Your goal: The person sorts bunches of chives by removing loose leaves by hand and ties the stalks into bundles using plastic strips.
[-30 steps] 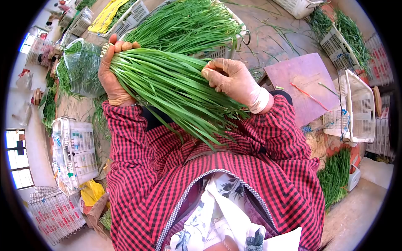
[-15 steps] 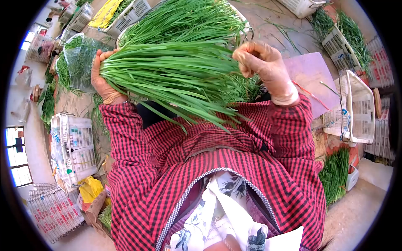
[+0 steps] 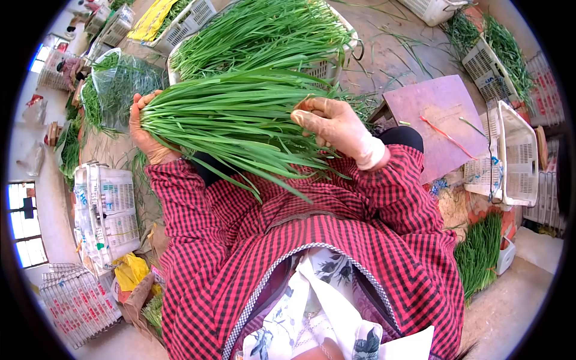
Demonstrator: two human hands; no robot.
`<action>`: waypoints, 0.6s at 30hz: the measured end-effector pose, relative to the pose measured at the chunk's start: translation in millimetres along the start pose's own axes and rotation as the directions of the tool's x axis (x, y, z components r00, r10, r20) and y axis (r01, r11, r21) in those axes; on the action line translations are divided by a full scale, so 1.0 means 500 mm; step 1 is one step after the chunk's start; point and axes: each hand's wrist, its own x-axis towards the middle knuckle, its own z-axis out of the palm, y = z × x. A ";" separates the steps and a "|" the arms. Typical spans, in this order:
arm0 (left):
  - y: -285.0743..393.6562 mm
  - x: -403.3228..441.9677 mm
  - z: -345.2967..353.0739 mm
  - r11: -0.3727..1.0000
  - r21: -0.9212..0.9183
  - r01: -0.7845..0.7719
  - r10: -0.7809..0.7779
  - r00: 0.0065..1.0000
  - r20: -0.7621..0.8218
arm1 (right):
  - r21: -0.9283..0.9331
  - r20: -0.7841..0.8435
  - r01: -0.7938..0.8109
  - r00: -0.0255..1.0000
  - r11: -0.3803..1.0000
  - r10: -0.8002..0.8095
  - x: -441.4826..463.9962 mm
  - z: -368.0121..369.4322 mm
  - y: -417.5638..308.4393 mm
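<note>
My left hand [image 3: 147, 133], in a thin glove, is closed around the pale stem end of a large bunch of garlic chives [image 3: 228, 123]. The long green leaves fan out to the right, across my lap. My right hand [image 3: 336, 125], also in a thin glove, is over the leaves toward their tips. Its thumb and forefinger are pinched together and the other fingers curl under; what lies in the pinch is too small to name. Just beyond the bunch is a white crate [image 3: 353, 42] heaped with more chives [image 3: 258, 33].
A pinkish board [image 3: 438, 114] with a red strip [image 3: 447, 137] on it lies to the right. White crates [image 3: 519, 153] stand at right, another stack [image 3: 108, 210] at left. More chives [image 3: 480, 252] lie at lower right. A plastic bag of greens [image 3: 123, 87] sits left.
My right hand has moved left and a little down, from beyond the leaf tips to over the leaves. The bunch in my left hand has shifted slightly down, baring more of the crate behind.
</note>
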 end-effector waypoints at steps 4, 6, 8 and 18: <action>-0.015 0.011 -0.017 0.998 -0.069 0.013 -0.010 0.999 0.041 | 0.291 -0.011 0.003 1.000 0.957 0.000 0.023 0.021 0.017; -0.013 0.026 -0.051 0.989 -0.145 0.035 -0.013 0.989 0.150 | 0.438 -0.043 0.078 0.997 0.896 -0.066 0.022 0.015 0.009; -0.005 0.016 -0.039 0.970 -0.225 0.093 -0.051 0.982 0.183 | 0.429 -0.106 0.113 0.992 0.896 -0.074 -0.001 0.006 -0.017; 0.044 0.028 -0.058 0.992 -0.121 -0.044 0.057 0.993 0.107 | -0.139 0.005 0.106 0.994 0.985 -0.106 -0.031 -0.147 0.124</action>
